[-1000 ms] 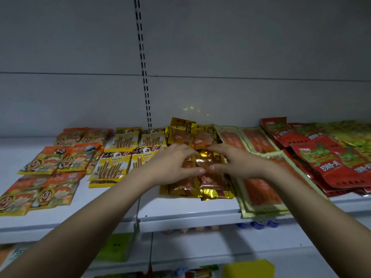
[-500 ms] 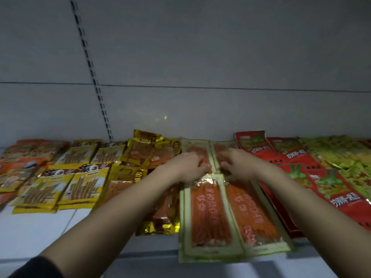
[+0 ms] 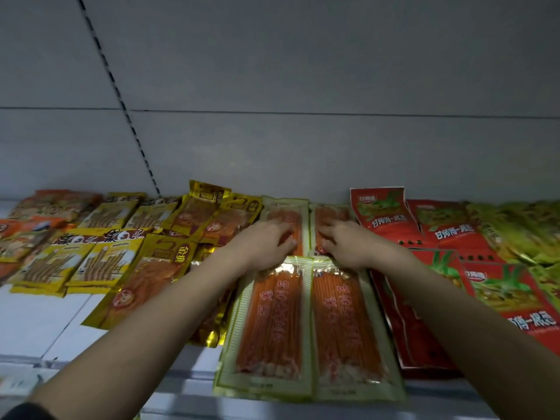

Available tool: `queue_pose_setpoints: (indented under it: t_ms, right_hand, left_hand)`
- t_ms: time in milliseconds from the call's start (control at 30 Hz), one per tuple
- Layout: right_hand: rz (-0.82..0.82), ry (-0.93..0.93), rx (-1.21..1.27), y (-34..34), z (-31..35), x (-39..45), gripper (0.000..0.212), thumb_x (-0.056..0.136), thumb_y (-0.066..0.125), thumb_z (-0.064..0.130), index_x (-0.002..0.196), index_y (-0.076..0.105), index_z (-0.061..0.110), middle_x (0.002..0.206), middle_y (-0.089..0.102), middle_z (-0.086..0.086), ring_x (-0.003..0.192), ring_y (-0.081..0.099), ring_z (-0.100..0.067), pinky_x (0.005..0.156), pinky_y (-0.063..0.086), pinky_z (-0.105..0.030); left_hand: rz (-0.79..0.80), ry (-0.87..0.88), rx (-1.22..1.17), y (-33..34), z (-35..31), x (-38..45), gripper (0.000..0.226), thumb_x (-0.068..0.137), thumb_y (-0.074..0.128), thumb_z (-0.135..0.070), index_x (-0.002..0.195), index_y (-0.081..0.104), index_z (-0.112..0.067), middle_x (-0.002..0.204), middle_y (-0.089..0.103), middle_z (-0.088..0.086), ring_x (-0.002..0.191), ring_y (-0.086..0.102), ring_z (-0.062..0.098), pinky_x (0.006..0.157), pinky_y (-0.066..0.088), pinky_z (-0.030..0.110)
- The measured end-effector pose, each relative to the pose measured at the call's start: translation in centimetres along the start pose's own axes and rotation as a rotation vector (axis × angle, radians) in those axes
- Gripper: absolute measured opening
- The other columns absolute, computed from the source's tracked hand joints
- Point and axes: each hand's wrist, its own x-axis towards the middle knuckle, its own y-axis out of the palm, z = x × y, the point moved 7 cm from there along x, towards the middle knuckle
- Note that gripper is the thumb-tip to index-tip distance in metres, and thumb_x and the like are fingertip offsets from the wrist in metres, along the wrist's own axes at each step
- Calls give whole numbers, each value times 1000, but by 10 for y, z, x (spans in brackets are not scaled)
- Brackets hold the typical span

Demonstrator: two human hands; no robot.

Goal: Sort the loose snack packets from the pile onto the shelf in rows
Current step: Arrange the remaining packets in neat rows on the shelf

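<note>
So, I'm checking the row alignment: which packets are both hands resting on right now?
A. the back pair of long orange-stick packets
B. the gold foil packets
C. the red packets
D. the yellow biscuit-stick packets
A: the left hand and right hand each lie on one of the back pair of long orange-stick packets, just behind the front pair.

One head view – close above the shelf (image 3: 45,322), facing forward and down

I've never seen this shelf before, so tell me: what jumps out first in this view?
Two hands meet mid-shelf: the left hand and right hand rest on the rear pair of long clear packets of orange sticks. A matching front pair overhangs the white shelf's edge. Gold foil packets lie to the left, red packets with green leaf print to the right.
</note>
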Motion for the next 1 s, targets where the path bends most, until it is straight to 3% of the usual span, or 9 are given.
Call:
queue_pose_setpoints:
  t_ms: [100, 200, 333, 500, 567, 733, 867, 1000]
  right_hand:
    - [-65, -33, 40, -12, 9, -13, 54, 104, 44, 34, 153, 32, 17, 160, 29, -7, 146, 27, -29, 120, 24, -43]
    - [-106, -72, 70, -26, 23, -36, 57, 102, 49, 36, 153, 34, 16, 158, 33, -6, 145, 31, -25, 119, 28, -40]
    - [88, -109, 27, -22, 41, -77, 62, 95, 61, 44, 149, 41, 22, 151, 45, 1, 135, 46, -17, 112, 38, -35]
    - [283, -63, -66, 13, 50, -112, 60, 89, 69, 41, 142, 46, 27, 141, 53, 4, 123, 54, -19, 105, 45, -41]
    - [286, -30, -106, 25, 51, -117, 61, 91, 67, 36, 146, 43, 24, 148, 45, 1, 131, 46, -22, 110, 40, -42]
    - [162, -34, -117, 25, 56, -129, 77, 95, 60, 41, 158, 19, 24, 166, 5, 5, 152, 4, -21, 124, 13, -43]
    - [239, -46, -126, 30, 60, -153, 104, 81, 73, 54, 159, 9, 30, 166, -4, 9, 152, 0, -19, 123, 14, -39]
    - [252, -32, -143, 47, 62, -161, 110, 79, 79, 43, 158, 3, 30, 165, -8, 11, 152, -4, -21, 123, 15, -45]
  left_hand:
    - [-60, 26, 58, -8, -4, -10, 52, 103, 42, -47, 148, 44, -21, 150, 48, 4, 136, 43, 26, 111, 38, 42]
    - [-83, 104, -2, -19, -12, -31, 45, 102, 48, -45, 141, 51, -23, 142, 52, 0, 131, 44, 22, 108, 40, 41]
    - [16, 220, -110, -23, -23, -74, 40, 96, 57, -51, 129, 60, -29, 127, 59, -7, 117, 54, 13, 101, 46, 38]
    - [182, 221, -47, 0, -25, -112, 58, 90, 66, -55, 140, 50, -31, 138, 50, -8, 124, 50, 13, 106, 43, 37]
    - [176, 199, -17, 6, -25, -117, 59, 91, 64, -55, 143, 47, -33, 143, 46, -8, 129, 47, 15, 108, 43, 39]
    - [73, 229, 4, -2, -32, -131, 68, 89, 61, -62, 147, 41, -33, 151, 38, -8, 134, 40, 16, 109, 42, 41]
    - [176, 286, 15, 4, -38, -154, 87, 75, 72, -69, 148, 36, -40, 159, 23, -11, 146, 23, 15, 117, 33, 44]
    - [198, 308, 140, 22, -40, -158, 95, 72, 81, -56, 149, 27, -42, 156, 22, -9, 142, 25, 19, 109, 42, 49]
